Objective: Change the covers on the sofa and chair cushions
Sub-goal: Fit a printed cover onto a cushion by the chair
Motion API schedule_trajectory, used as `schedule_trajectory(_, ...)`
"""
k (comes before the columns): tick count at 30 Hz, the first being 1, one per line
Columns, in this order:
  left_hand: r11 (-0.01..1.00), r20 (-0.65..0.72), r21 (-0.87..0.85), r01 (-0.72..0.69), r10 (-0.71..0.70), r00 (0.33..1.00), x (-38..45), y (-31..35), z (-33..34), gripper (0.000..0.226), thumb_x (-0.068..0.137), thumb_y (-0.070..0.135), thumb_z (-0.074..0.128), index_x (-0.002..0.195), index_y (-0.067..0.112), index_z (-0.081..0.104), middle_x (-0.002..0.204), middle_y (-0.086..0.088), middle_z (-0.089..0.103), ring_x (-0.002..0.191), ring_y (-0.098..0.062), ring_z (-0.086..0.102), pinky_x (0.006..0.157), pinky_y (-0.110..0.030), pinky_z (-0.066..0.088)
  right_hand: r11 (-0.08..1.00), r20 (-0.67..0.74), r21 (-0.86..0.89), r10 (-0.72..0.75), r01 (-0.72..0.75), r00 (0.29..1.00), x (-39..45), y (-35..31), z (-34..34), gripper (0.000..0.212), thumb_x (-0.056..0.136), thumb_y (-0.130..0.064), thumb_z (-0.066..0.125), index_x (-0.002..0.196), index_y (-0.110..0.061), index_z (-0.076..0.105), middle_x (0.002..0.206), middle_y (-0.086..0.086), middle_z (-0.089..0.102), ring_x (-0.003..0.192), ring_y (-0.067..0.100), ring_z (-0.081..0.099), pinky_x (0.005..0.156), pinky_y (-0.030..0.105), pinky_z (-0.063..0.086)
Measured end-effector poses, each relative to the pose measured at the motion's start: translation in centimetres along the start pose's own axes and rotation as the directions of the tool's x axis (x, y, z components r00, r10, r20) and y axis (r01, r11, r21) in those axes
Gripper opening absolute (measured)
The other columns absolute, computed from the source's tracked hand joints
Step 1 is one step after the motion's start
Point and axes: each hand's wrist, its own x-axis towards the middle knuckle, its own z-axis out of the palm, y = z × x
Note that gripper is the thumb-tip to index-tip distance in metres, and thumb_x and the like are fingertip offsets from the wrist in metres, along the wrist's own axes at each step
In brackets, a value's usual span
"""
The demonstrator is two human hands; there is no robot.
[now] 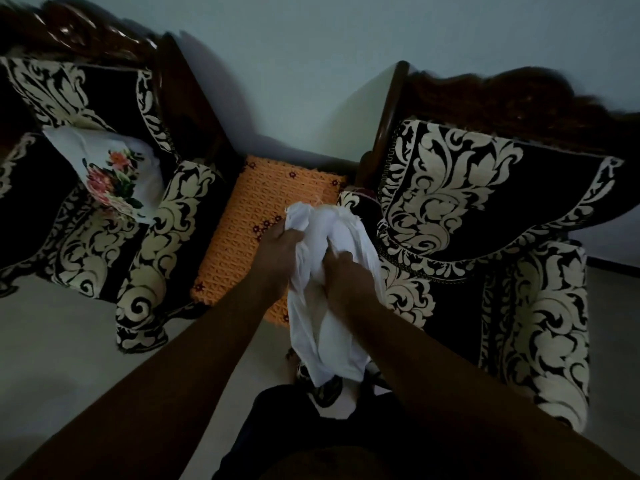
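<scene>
The room is dim, with a pale wall (pixel 311 64) behind and a light floor (pixel 69 341) below. My left hand (pixel 280 251) and my right hand (pixel 346 271) are both closed on a white cover (pixel 329 323), the fingers bunched tight into the cloth near its upper end. The cover hangs down in front of me between my two forearms. At its lower end a bit of black-and-cream patterned cloth (pixel 327 393) shows; I cannot tell if it is a cushion inside. Just behind my hands stands an orange woven piece (pixel 263 216) with small dark flowers, between two seats. The chair (pixel 485 220) on the right and the sofa (pixel 104 237) on the left carry black fabric with cream leaf pattern. On the sofa lies a white cushion with printed flowers (pixel 110 171).
</scene>
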Motion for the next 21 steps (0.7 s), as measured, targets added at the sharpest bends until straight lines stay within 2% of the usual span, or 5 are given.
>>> schedule_trajectory(3,0.999,0.021,-0.028,0.028,-0.028,0.999,-0.3,-0.9,0.1,0.029,0.095,0.006,0.054,0.117,0.016,0.071,0.107,-0.011,0.077,0.100,-0.028,0.074,0.086,-0.042,0.060,0.997,0.115,-0.074,-0.001,0.010,0.993,0.4,0.0,1.5,0.078,0.098,-0.034,0.054,0.160,-0.021,0.009,0.141,0.016,0.045,0.116,0.035,0.059,0.086,0.042,0.051)
schedule_trajectory(8,0.997,0.003,0.074,-0.038,0.038,0.999,0.2,-0.5,-0.7,0.028,0.095,0.011,0.057,0.115,0.026,0.069,0.103,0.000,0.076,0.098,-0.022,0.072,0.082,-0.032,0.058,1.000,0.085,-0.002,-0.027,0.027,0.996,1.3,-0.9,0.0,0.101,0.085,-0.049,0.069,0.160,-0.035,0.003,0.138,0.015,0.045,0.113,0.037,0.059,0.085,0.046,0.054)
schedule_trajectory(14,0.996,0.010,0.080,-0.033,0.033,0.999,1.1,0.6,-0.7,0.043,0.096,0.012,0.055,0.139,0.019,0.059,0.121,0.001,0.071,0.111,-0.019,0.067,0.101,-0.045,0.054,0.992,-0.077,-0.106,0.066,-0.074,0.995,-2.7,-3.6,-0.9,0.110,0.091,-0.053,0.059,0.153,-0.034,-0.029,0.165,0.022,-0.008,0.152,0.045,-0.001,0.103,0.071,0.036)
schedule_trajectory(17,0.995,0.035,0.070,-0.064,0.061,0.998,0.7,-0.5,0.1,0.041,0.096,0.011,0.056,0.136,0.020,0.062,0.123,-0.001,0.072,0.111,-0.018,0.069,0.102,-0.046,0.054,0.983,-0.087,-0.164,0.064,-0.077,0.994,-1.8,-1.9,1.2,0.112,0.090,-0.061,0.055,0.150,-0.033,-0.035,0.165,0.022,-0.015,0.152,0.045,-0.009,0.101,0.075,0.034)
schedule_trajectory(21,0.856,0.030,0.418,-0.303,0.320,0.947,0.2,-2.9,-0.8,0.072,0.096,0.036,0.066,0.158,0.024,0.031,0.159,0.002,0.041,0.142,-0.009,0.042,0.115,-0.031,0.038,0.993,-0.118,-0.094,0.063,-0.074,0.991,0.4,-1.9,0.3,0.103,0.092,-0.061,0.051,0.154,-0.034,-0.027,0.167,0.019,-0.010,0.154,0.041,-0.003,0.103,0.072,0.034)
